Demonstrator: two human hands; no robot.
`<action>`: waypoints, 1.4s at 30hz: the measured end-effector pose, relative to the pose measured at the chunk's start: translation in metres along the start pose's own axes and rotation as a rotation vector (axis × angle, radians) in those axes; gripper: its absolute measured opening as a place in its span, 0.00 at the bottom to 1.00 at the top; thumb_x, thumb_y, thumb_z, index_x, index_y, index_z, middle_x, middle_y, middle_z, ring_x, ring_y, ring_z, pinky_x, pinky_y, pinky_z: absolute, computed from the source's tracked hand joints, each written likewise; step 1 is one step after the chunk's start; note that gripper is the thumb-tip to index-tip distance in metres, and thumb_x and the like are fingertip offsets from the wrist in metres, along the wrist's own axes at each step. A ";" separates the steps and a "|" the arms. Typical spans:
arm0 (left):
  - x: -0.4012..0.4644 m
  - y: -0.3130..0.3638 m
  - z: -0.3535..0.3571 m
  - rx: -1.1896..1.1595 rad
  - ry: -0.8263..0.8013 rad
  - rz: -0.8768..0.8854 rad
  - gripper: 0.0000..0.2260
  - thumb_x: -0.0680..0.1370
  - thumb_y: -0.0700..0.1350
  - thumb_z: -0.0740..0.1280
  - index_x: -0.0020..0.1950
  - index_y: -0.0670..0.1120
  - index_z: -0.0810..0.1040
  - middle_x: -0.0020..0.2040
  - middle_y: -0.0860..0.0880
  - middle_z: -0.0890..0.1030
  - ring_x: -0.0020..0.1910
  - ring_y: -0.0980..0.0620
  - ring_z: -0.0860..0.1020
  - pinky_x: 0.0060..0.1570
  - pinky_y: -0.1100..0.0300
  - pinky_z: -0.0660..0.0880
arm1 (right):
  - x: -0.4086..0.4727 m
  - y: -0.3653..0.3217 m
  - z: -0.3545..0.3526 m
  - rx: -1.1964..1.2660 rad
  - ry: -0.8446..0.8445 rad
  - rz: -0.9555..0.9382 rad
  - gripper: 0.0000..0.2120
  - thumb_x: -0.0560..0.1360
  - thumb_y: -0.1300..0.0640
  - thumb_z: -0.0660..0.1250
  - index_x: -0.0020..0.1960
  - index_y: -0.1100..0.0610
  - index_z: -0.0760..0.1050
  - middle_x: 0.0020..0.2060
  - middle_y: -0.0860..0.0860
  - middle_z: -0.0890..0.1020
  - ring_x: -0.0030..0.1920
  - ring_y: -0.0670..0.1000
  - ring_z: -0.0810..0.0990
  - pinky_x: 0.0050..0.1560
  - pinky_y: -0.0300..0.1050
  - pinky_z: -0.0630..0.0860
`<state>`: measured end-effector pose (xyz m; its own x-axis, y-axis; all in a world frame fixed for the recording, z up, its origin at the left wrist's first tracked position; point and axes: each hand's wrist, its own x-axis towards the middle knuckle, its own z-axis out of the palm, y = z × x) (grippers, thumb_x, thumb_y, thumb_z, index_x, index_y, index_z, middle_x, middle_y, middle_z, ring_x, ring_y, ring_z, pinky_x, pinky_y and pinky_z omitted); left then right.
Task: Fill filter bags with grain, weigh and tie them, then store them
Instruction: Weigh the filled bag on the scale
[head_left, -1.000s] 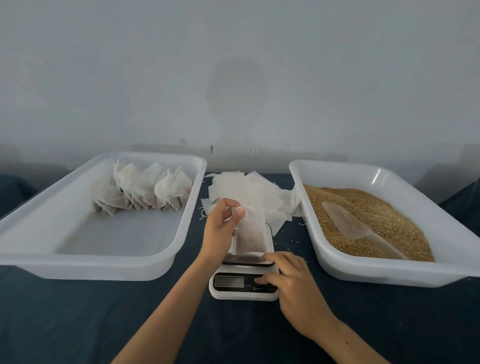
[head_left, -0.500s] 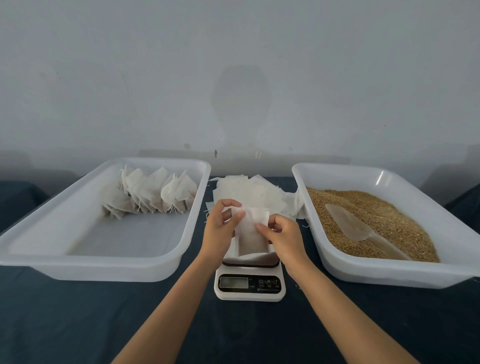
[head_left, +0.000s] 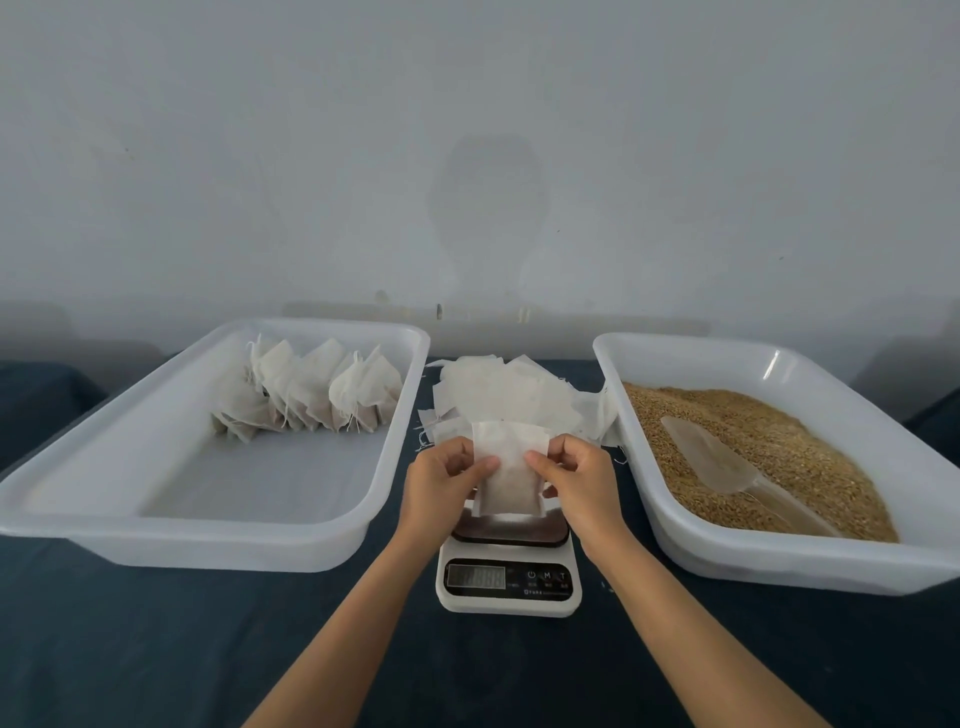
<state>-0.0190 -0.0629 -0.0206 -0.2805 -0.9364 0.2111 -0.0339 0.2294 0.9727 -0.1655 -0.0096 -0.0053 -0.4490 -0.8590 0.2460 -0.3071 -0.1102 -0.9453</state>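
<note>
At table centre, over the small white digital kitchen scale (head_left: 509, 571) with its dark platter, a thin white paper-fibre filter bag (head_left: 511, 473) is held upright, its base at or just above the platter; contact cannot be confirmed. Left hand (head_left: 441, 486) pinches the bag's left edge, right hand (head_left: 582, 480) pinches the right edge, both at the empty upper part. Grain shows as a darker, fuller band in the lower half. Judgement: bag is light, soft and limp, bottom-weighted; fabric probably tears or spills if squeezed low, so take hold high, near the mouth, where the drawstring would cinch. Display digits unreadable. Far of the scale lies a loose heap of flat empty white filter bags (head_left: 514, 395). Left: wide white plastic tray (head_left: 130, 499), smooth and glossy, with a row of tied, puckered filled bags (head_left: 311, 400) at its far end. Right: matching white plastic bin (head_left: 779, 561) of tan granular grain (head_left: 800, 441), with a translucent plastic scoop (head_left: 717, 462) lying on it.
</note>
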 end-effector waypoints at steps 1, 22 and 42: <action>0.000 0.000 0.000 -0.001 0.001 -0.002 0.03 0.74 0.40 0.70 0.40 0.44 0.81 0.39 0.43 0.84 0.41 0.44 0.83 0.42 0.49 0.81 | 0.001 0.001 0.000 -0.006 -0.003 -0.003 0.16 0.73 0.62 0.71 0.30 0.54 0.70 0.27 0.47 0.77 0.33 0.47 0.77 0.31 0.40 0.74; 0.008 -0.003 0.003 0.150 0.037 -0.071 0.05 0.74 0.43 0.71 0.40 0.44 0.79 0.35 0.47 0.83 0.32 0.51 0.79 0.37 0.54 0.77 | 0.012 0.013 0.003 -0.114 -0.022 -0.001 0.09 0.73 0.60 0.70 0.36 0.55 0.74 0.32 0.49 0.79 0.35 0.46 0.78 0.38 0.40 0.74; 0.009 0.002 0.006 0.180 0.045 0.064 0.06 0.75 0.42 0.70 0.39 0.44 0.76 0.32 0.54 0.77 0.33 0.57 0.73 0.38 0.62 0.70 | 0.011 0.011 0.001 -0.154 0.032 -0.132 0.10 0.74 0.59 0.69 0.37 0.52 0.73 0.32 0.46 0.80 0.34 0.41 0.79 0.37 0.30 0.73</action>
<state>-0.0271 -0.0695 -0.0170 -0.2450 -0.9281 0.2803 -0.1891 0.3293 0.9251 -0.1729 -0.0212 -0.0128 -0.4220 -0.8254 0.3750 -0.4891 -0.1410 -0.8607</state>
